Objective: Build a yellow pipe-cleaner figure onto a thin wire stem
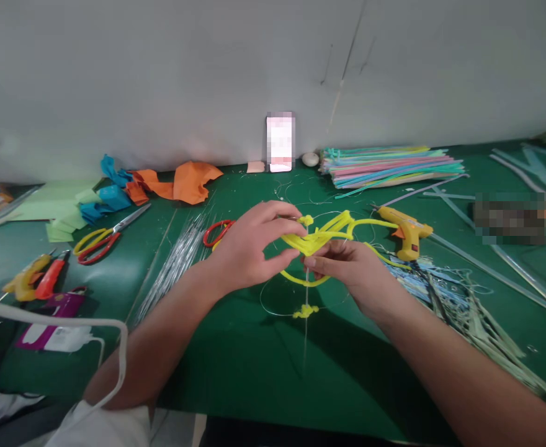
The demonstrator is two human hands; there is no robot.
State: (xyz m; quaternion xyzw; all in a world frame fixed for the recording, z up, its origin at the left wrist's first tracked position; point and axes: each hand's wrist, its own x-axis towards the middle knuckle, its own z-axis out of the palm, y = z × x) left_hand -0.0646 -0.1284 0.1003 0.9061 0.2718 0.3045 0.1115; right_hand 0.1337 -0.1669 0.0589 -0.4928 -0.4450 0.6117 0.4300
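A figure bent from yellow pipe cleaners (329, 233) hangs over the green table (236, 354), between my two hands. My left hand (249, 251) pinches its upper left end, thumb and fingers closed around it. My right hand (347, 267) grips the middle from below, fingers closed. A thin wire runs down from the figure to a small yellow knot (305, 310) lying just above the table.
Yellow glue gun (406, 231) right of the hands. Red-handled scissors (217, 231) behind my left hand, another pair (103, 239) further left. Bundle of thin wires (175, 261), colourful straws (389, 164) at the back, orange and blue paper scraps (161, 183), a second glue gun (35, 276) at left.
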